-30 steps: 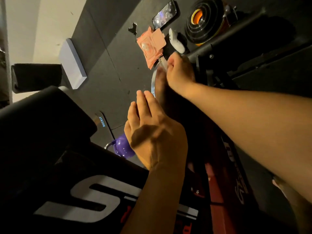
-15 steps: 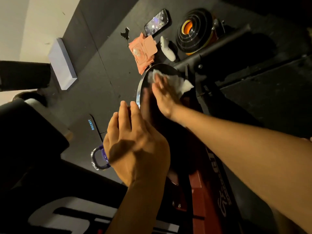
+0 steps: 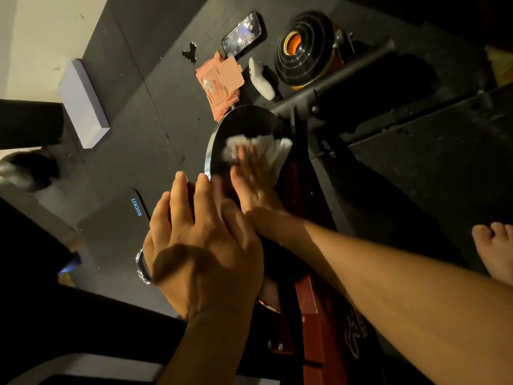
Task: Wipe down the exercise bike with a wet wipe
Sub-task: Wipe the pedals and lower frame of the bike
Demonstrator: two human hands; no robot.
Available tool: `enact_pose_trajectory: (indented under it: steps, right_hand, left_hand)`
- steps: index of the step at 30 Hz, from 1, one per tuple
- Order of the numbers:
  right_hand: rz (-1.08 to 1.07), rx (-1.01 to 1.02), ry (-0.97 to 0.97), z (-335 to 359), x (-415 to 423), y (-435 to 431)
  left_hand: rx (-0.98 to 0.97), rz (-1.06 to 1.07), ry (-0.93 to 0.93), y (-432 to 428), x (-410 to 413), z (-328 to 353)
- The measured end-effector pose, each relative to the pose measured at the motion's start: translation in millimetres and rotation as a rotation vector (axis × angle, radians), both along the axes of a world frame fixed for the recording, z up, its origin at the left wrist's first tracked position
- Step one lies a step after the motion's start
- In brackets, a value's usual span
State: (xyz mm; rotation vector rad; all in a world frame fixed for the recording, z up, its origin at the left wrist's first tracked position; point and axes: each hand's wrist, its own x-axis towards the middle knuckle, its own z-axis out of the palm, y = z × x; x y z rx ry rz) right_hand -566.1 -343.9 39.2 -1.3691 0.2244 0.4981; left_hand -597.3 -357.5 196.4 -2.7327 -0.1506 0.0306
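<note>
The exercise bike's black flywheel [image 3: 244,123] with a silver rim stands below me, joined to a red frame [image 3: 313,323]. My right hand [image 3: 255,187] lies flat against the flywheel's face and presses a white wet wipe [image 3: 266,147] onto it with the fingertips. My left hand [image 3: 200,245] hovers beside the flywheel's rim, fingers together and extended, holding nothing. Whether its fingertips touch the rim is unclear.
On the dark floor mat lie a pink wipes packet [image 3: 222,81], a phone [image 3: 242,34], a white case [image 3: 261,79] and a stack of weight plates [image 3: 304,51]. A white block [image 3: 83,104] sits left. A bare foot [image 3: 494,248] stands right; a black pad fills the lower left.
My right hand went from pinching the wipe at the flywheel's top edge to pressing it flat on the wheel's face and sliding down. The left hand stayed near the rim as the view shifted.
</note>
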Motion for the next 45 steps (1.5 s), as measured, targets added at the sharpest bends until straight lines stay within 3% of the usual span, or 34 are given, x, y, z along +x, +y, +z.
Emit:
enact_pose_trajectory:
  steps: [4, 9, 11, 14, 16, 18, 21, 26, 29, 32, 35, 37, 40, 45]
  right_hand:
    - [-0.181, -0.046, 0.208, -20.5, 81.8, -13.7]
    - [-0.46, -0.143, 0.317, -61.6, 80.5, -48.2]
    - [-0.327, -0.207, 0.396, -81.0, 64.3, -63.5]
    - [0.181, -0.277, 0.472, -92.2, 27.3, -74.4]
    - [0.255, -0.319, 0.426, -91.3, 14.2, -83.9]
    - [0.179, -0.331, 0.402, -95.7, 11.0, -91.3]
    - [-0.036, -0.194, 0.518, -113.9, -0.4, -96.4]
    - [-0.046, 0.057, 0.676, -128.5, -15.4, -84.1]
    - [-0.161, 0.174, 0.612, -130.3, 18.8, -78.6]
    - [-0.239, 0.118, 0.543, -143.0, 70.7, -65.7]
    - [-0.156, 0.012, 0.56, -155.2, 89.0, -55.6]
    - [-0.127, -0.078, 0.551, -144.3, 73.6, -54.8]
    - [-0.311, -0.011, 0.613, -130.3, 28.4, -59.3]
    - [-0.226, -0.037, 0.616, -146.6, 21.2, -65.0]
  left_hand:
    - [-0.016, -0.038, -0.009, 1.3, -0.2, -0.3]
    - [-0.028, -0.021, 0.001, 1.1, -0.6, 1.7]
    - [0.0, -0.026, 0.039, -0.5, -0.4, 1.0]
    - [0.032, -0.019, 0.071, 0.3, -0.6, 2.5]
    - [0.022, -0.021, 0.076, 0.4, -1.0, 3.9]
    - [0.017, -0.037, 0.077, 0.2, -1.6, 3.8]
    - [0.03, -0.034, 0.082, 1.7, -2.4, 3.5]
    - [-0.005, -0.045, 0.076, 0.2, -2.4, 4.4]
    - [-0.006, -0.074, 0.088, 3.8, -1.7, 3.9]
    - [-0.01, -0.07, 0.064, 5.4, -1.9, 2.7]
    - [-0.01, -0.067, 0.074, 5.0, -2.5, 0.0]
    - [-0.016, -0.057, 0.08, 5.2, -2.4, 1.3]
    - [-0.01, -0.059, 0.079, 2.9, -2.6, 4.0]
    - [-0.033, -0.066, 0.079, 1.1, -2.2, 5.4]
